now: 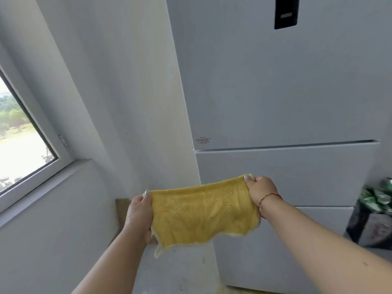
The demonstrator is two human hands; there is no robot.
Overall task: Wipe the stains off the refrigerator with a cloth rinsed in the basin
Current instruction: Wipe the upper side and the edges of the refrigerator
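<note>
Hands (left (139, 211), right (259, 190)) pinch cloth (203, 213) taut before refrigerator (275, 92); window (19, 136) left, perhaps bags (375, 200) right

Home kitchen: white refrigerator (275, 92), window (19, 134), plain walls.

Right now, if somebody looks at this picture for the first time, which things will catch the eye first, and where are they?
First the yellow cloth, stretched flat in the lower middle, with the left hand gripping its left edge and the right hand its right edge. Behind it, the pale refrigerator fills the right side, with a dark panel near its top. A window showing trees is at the far left.
</note>
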